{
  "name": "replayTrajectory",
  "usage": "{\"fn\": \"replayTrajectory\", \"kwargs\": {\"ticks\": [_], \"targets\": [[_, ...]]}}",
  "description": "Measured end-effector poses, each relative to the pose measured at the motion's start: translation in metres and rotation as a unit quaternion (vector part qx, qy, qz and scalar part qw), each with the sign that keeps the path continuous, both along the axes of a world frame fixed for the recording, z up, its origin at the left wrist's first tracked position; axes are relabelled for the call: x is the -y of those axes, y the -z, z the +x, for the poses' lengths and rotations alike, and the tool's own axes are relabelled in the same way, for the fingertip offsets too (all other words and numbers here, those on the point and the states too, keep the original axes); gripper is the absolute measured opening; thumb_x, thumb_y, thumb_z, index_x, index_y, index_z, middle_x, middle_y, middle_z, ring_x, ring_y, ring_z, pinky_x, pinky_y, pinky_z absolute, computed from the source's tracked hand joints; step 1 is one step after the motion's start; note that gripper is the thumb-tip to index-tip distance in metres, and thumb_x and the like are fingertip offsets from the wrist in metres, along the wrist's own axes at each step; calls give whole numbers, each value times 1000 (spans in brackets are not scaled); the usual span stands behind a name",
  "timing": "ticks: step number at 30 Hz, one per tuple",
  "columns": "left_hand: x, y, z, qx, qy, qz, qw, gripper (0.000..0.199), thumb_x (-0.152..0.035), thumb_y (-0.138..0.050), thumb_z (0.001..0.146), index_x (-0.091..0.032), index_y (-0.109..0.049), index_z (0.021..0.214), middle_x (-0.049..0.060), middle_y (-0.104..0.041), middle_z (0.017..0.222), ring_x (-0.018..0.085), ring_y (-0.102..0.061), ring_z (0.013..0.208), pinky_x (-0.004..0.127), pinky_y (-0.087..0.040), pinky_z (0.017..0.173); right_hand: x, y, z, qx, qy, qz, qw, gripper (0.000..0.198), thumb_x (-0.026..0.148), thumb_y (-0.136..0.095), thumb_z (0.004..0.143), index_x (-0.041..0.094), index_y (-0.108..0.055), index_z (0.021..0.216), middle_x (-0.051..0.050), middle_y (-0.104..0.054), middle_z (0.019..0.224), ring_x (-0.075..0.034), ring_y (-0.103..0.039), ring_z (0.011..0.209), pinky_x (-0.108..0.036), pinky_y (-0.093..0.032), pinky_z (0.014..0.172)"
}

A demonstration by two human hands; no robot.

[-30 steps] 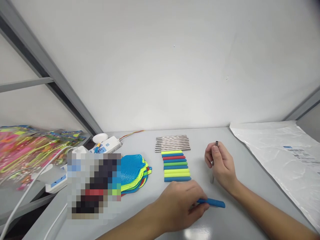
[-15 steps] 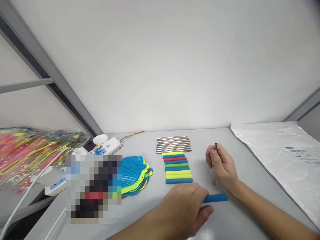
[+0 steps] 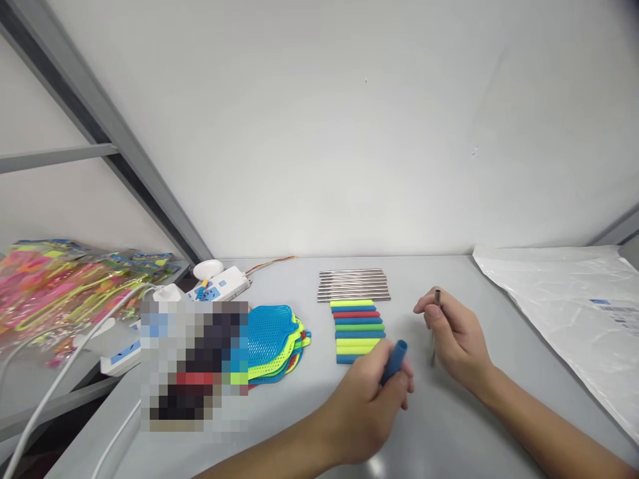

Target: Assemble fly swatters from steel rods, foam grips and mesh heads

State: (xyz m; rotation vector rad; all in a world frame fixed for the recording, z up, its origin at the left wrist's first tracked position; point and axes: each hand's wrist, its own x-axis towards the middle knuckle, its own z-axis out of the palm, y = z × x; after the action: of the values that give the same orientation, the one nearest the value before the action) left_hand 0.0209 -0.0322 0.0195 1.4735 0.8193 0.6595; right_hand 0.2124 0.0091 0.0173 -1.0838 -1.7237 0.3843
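My left hand (image 3: pixel 369 399) is closed around a blue plastic tube (image 3: pixel 395 362), its hollow end tilted up out of the fist. To the right, my right hand (image 3: pixel 456 336) grips a thin metal tube (image 3: pixel 434 342), held nearly upright between thumb and fingers. The two tubes are apart. Just beyond the left hand lies a row of yellow, blue, red and green plastic tubes (image 3: pixel 359 327), the nearest partly covered by that hand. Behind them several metal tubes (image 3: pixel 354 285) lie side by side. Perforated fly swatter heads (image 3: pixel 272 336) in blue, yellow and red are stacked to the left.
White power strips (image 3: pixel 227 285) with cables stand at the left. Beyond them are bagged colourful items (image 3: pixel 84 286). A white plastic bag (image 3: pixel 554 293) covers the right of the grey table (image 3: pixel 299 432). A pixelated patch hides part of the table's left.
My left hand has turned the blue tube from lying sideways to pointing upward. My right hand still holds the metal tube upright, a finger now stretched outward. The camera view has shifted slightly.
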Motion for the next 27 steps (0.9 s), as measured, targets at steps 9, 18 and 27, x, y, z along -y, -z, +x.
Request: {"fn": "replayTrajectory", "kwargs": {"ticks": [9, 18, 27], "targets": [[-2, 4, -1, 5, 34, -56, 998, 18, -6, -39, 81, -20, -49, 85, -3, -48, 70, 9, -40, 59, 22, -34, 55, 8, -8, -4, -217, 29, -40, 975, 27, 41, -41, 100, 23, -56, 86, 2, -41, 65, -12, -38, 53, -29, -29, 48], [-3, 2, -2, -19, 49, -44, 998, 7, -21, -46, 88, -19, -53, 86, -5, -40, 65, 9, -34, 58, 23, -28, 52, 5, -57, -18, -301, 15, 5, 954, 35, 50, -39, 98, 25, -45, 75, 4, -32, 62, -11, -38, 46, -26, -29, 40], [-2, 1, -2, -25, 53, -15, 998, 17, -33, -46, 94, -19, -48, 84, -5, -40, 68, 9, -34, 60, 24, -29, 54, 3, -60, -38, -273, -45, -8, 961, 36, 51, -39, 98, 24, -43, 73, 4, -32, 64, -11, -36, 49, -26, -30, 43]]}}
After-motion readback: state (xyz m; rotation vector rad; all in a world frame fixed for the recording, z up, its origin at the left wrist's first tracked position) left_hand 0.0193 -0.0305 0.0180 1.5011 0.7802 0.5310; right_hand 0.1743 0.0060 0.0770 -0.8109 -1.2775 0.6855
